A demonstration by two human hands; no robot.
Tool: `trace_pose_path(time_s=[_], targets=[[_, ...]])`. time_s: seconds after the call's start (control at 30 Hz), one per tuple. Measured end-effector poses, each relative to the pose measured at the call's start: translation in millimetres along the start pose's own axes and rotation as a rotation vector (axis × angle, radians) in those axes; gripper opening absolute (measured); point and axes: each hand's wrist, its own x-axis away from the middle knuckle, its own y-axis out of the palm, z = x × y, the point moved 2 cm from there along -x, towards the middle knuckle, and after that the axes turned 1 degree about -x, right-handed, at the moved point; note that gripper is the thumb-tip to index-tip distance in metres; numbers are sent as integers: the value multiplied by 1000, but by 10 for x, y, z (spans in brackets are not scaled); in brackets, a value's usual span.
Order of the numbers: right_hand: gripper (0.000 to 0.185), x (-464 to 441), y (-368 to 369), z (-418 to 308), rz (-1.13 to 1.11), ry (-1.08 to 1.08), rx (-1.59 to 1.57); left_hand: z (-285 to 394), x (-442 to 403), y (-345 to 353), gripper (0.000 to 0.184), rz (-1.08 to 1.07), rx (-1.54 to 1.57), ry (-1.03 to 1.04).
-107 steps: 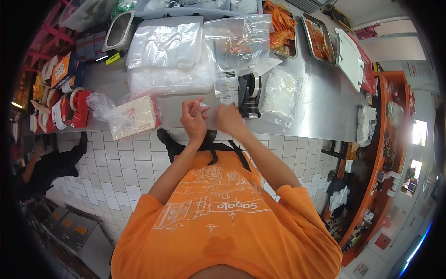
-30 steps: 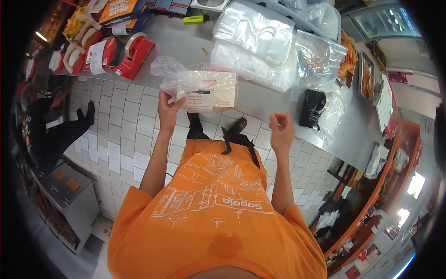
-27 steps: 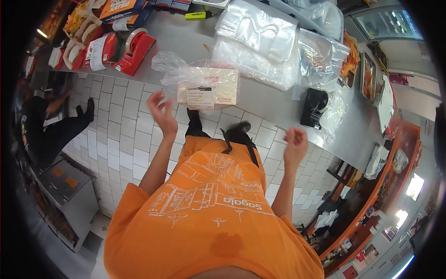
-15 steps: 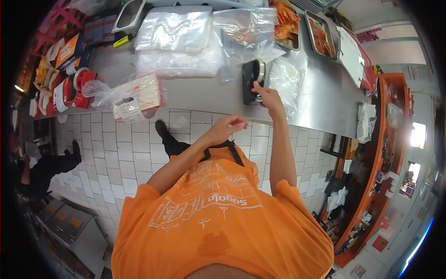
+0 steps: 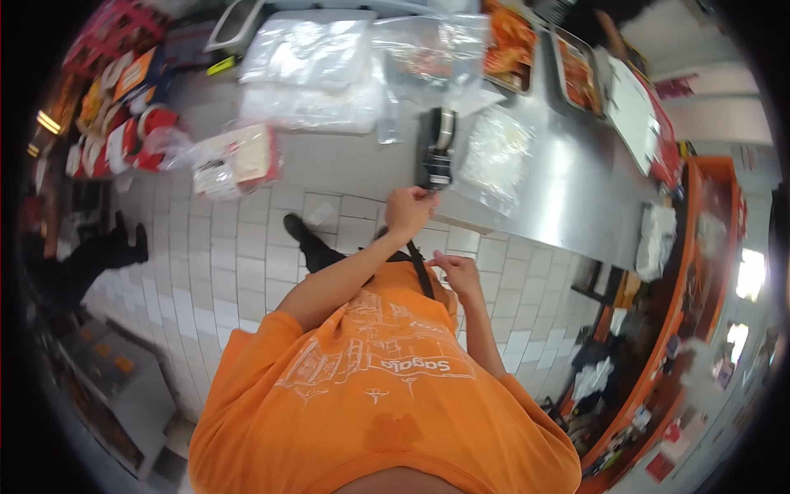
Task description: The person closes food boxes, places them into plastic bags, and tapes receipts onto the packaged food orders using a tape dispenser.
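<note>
Black tape dispenser (image 5: pixel 436 156), with its pale roll of tape, stands on the metal table (image 5: pixel 568 185) just beyond our left hand (image 5: pixel 410 212), close to the front edge. We have that hand's fingertips bunched together at the dispenser's near end; we cannot tell whether they pinch a strip of tape or only touch the body. Our right hand (image 5: pixel 459 276) is apart from the left, nearer our body and a little to its right, in front of the orange shirt (image 5: pixel 378 420); its fingers are curled in, and we cannot tell whether anything is between them. Beyond the right hand, just to the right of the dispenser, we see a clear bag with white contents (image 5: pixel 496 156) lying flat. Farther beyond the left hand lies a pile of clear plastic bags (image 5: pixel 309 62), and well to that hand's left a box in clear plastic (image 5: pixel 237 160) sits at the table's edge. Past the box, farther left of our hands, a red tape dispenser (image 5: pixel 155 132) shows blurred. Well beyond and to the right of both hands lie a heap of orange pieces (image 5: pixel 508 45) and a white board (image 5: pixel 629 111).
</note>
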Motion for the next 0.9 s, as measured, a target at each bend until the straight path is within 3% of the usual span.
trace_pose_path(time_s=[0.07,0.13,0.17,0.23,0.3,0.37,0.4,0.43,0.47,0.5,0.53,0.67,0.73,0.77,0.83,0.87,0.9], targets=[[44,-135,-34,-158,-48,-182,161,-65,95,-341,24,165,-107,-39],[43,-97,12,-657,-173,-133,361,-76,399,-769,18,489,-26,419],[43,-47,160,-1019,-223,-156,377,-134,562,-1106,14,615,-40,486],[39,-25,706,-1850,-399,-551,468,-447,784,-1780,12,969,-121,396],[39,-181,1478,-2329,-339,-943,634,-370,986,-2486,14,1220,-45,272],[42,-327,2247,-2776,-378,-991,659,-270,935,-3108,16,1489,-62,297],[44,-473,2580,-2913,-341,-917,703,-324,807,-3379,16,1503,-53,296],[46,-571,2813,-2994,-301,-839,744,-431,629,-3617,17,1534,-336,348],[46,-570,2885,-3072,-302,-846,751,-584,472,-3798,18,1543,-622,394],[51,-608,2895,-3160,-246,-778,905,-696,344,-3934,20,1284,-244,368],[56,-672,2879,-3249,-182,-702,1055,-782,282,-4018,20,1283,-233,375],[73,-888,2653,-2853,24,-724,864,-757,395,-4183,33,890,549,264],[71,-1221,2776,-2271,-132,-779,287,-922,272,-4363,39,472,700,43],[71,-1114,2774,-2255,-97,-771,283,-846,272,-4359,39,437,693,47],[58,-810,2840,-2252,-387,-572,-134,-597,472,-4202,38,453,669,158],[58,-682,2829,-2237,-301,-566,-152,-525,542,-4121,36,378,687,189],[52,-590,2787,-2187,-351,-385,-521,-444,569,-3995,34,286,712,216]])
